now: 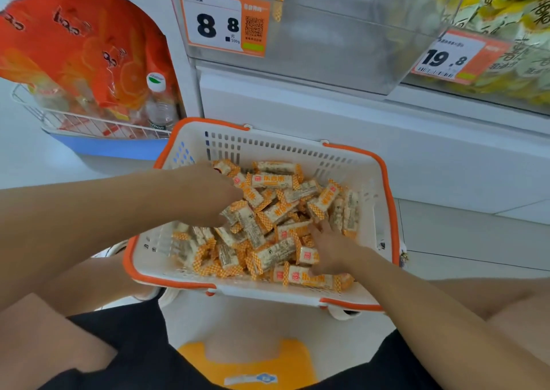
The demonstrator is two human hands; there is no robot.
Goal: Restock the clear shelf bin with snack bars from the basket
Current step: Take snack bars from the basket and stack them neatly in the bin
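Note:
A white basket with an orange rim (384, 181) stands on the floor before me, holding several snack bars (276, 211) in white wrappers with orange checked ends. My left hand (205, 193) reaches into the pile's left side, its fingers curled down around some bars. At the near right of the pile, my right hand (330, 249) lies on the bars with fingers spread. The clear shelf bin (342, 47) hangs above the basket, with an 8.8 price tag (223, 20) on its front. A few bars show at its top left; most of the bin looks bare.
A wire rack (89, 125) at left holds orange bags (77, 47) and a water bottle (157, 104). Another clear bin with yellow-wrapped goods (506, 32) and a 19.8 tag sits at right. A white shelf base (387, 151) stands behind the basket. My knees flank the basket.

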